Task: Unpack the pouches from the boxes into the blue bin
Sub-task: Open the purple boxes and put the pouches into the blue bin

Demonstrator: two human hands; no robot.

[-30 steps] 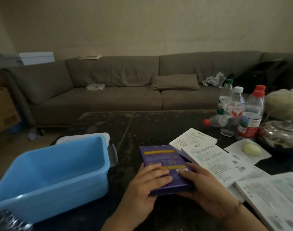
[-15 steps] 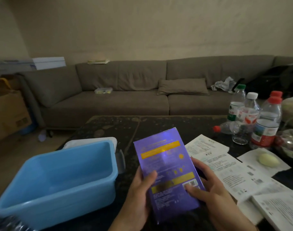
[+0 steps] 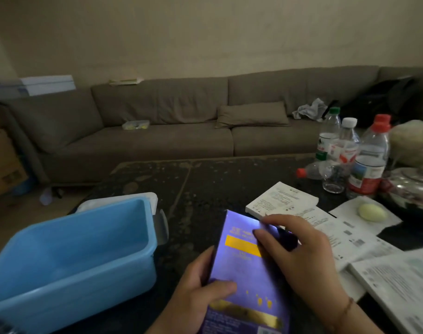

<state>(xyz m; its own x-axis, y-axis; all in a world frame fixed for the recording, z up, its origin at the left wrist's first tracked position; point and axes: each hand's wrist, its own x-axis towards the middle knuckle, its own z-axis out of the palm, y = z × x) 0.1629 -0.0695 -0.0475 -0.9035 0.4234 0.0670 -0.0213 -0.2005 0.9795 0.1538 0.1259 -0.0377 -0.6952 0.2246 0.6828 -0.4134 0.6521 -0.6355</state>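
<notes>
A long sofa [image 3: 157, 131] runs along the far wall, and in front of it the dark counter [image 3: 217, 179] carries everything the task needs. At near left sits the blue bin [image 3: 68, 256], open-topped and, as far as its inside shows, holding no pouches yet. At right lie flat white boxes — one far [image 3: 281, 198], one near [image 3: 398, 285] — among printed sheets, with bottles [image 3: 367, 155] beyond them. Between bin and white boxes, raised off the counter, is the purple box [image 3: 244, 268]; its long axis runs near to far, tilted so its far end stands highest. The left hand [image 3: 200, 297] is wrapped around the near left edge, thumb laid over the front face, bearing the weight. The right hand [image 3: 299, 256] is curled over the far right corner, fingertips [image 3: 261, 233] pressed at the top edge where the flap would be, though the flap itself is too dim to make out. Judged from this, the step in hand is opening the far end — the right hand is the nearer one for that, while the left steadies. The bin lies just left of the box, so once opened, a tip to the left should drop the pouches in. No pouch is visible yet; unpacking looks barely begun.
</notes>
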